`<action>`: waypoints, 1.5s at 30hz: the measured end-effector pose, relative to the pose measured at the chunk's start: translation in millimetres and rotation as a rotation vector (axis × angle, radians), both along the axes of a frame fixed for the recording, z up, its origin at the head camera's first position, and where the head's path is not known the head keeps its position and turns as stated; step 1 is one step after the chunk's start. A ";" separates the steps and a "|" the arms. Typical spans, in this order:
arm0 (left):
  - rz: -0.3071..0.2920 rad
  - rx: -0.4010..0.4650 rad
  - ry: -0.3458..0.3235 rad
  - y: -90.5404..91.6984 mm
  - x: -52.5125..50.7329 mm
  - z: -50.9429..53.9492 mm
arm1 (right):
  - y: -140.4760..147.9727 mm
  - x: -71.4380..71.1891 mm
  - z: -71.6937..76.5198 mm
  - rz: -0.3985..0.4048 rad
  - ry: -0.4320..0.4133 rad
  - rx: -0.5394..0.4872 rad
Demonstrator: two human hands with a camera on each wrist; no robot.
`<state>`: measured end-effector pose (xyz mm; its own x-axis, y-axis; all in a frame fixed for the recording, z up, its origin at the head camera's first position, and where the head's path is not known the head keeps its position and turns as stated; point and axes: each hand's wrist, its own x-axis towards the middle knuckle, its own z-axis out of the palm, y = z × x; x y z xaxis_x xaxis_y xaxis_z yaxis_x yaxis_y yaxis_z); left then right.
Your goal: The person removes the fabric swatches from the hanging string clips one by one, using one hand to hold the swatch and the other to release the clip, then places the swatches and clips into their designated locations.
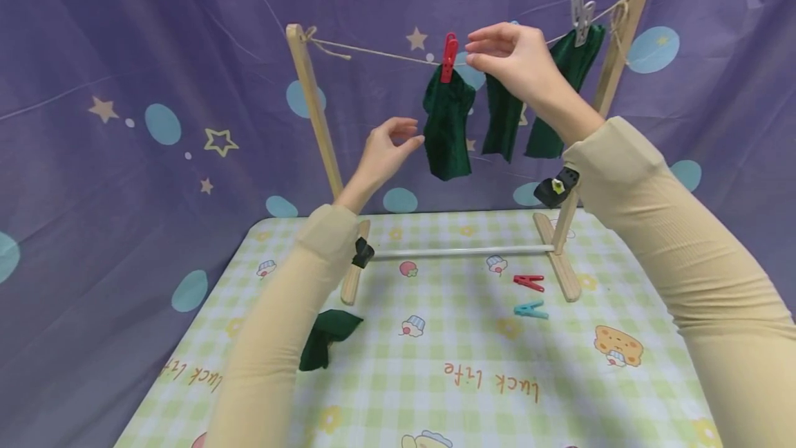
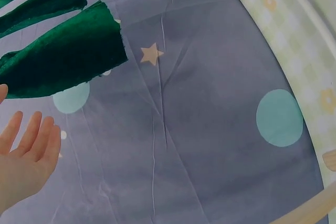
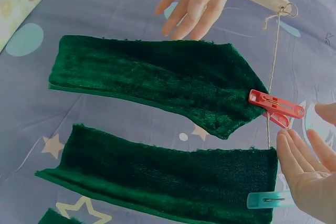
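Observation:
A dark green velvet cloth (image 1: 449, 130) hangs from the twine line (image 1: 379, 54), clipped at its top by a red clothespin (image 1: 449, 57). Just right of that clothespin is my right hand (image 1: 519, 61), fingers bent loosely and holding nothing. My left hand (image 1: 388, 147) is beside the cloth's left edge, its fingers relaxed with nothing between them; the left wrist view shows this hand (image 2: 29, 156) spread below the cloth (image 2: 73, 51). A second green cloth (image 3: 168, 182) hangs by a teal clothespin (image 3: 265, 200). Farther right, a third green cloth (image 1: 562, 102) hangs by a grey clothespin (image 1: 582, 19).
Wooden posts (image 1: 314, 102) hold the line, joined low by a white rod (image 1: 460, 252). On the checked tablecloth (image 1: 460, 344) lie a red clothespin (image 1: 528, 283), a teal clothespin (image 1: 531, 310) and a crumpled green cloth (image 1: 326, 337). A purple curtain (image 1: 155, 227) hangs behind.

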<state>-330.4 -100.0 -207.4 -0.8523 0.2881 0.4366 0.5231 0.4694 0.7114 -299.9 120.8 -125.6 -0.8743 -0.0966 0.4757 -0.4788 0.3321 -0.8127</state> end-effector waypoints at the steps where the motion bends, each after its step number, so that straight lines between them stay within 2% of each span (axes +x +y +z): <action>1: -0.001 0.005 0.000 1.0 -0.6 -0.3 | -0.9 -0.5 1.0 -0.003 -0.001 0.004; 10: -0.006 0.023 -0.002 9.5 -8.4 -4.1 | -8.0 -7.4 7.0 -0.020 0.001 0.034; 19: -0.008 0.047 -0.032 13.2 -11.1 -8.9 | -13.5 -15.2 8.0 -0.023 -0.015 0.053; 29: -0.008 0.096 -0.036 15.7 -12.4 -11.9 | -15.3 -19.2 9.8 0.011 -0.069 -0.006; 40: 0.006 0.121 -0.033 17.7 -12.9 -14.0 | -20.0 -24.1 10.3 0.007 -0.098 -0.041; 45: 0.017 0.119 -0.052 20.1 -14.2 -14.2 | -22.3 -24.3 10.2 -0.001 -0.101 -0.048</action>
<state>-344.6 -79.8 -221.6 -0.8790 0.2221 0.4219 0.4767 0.3890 0.7883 -324.3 98.5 -115.4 -0.9181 -0.0746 0.3894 -0.3934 0.2922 -0.8717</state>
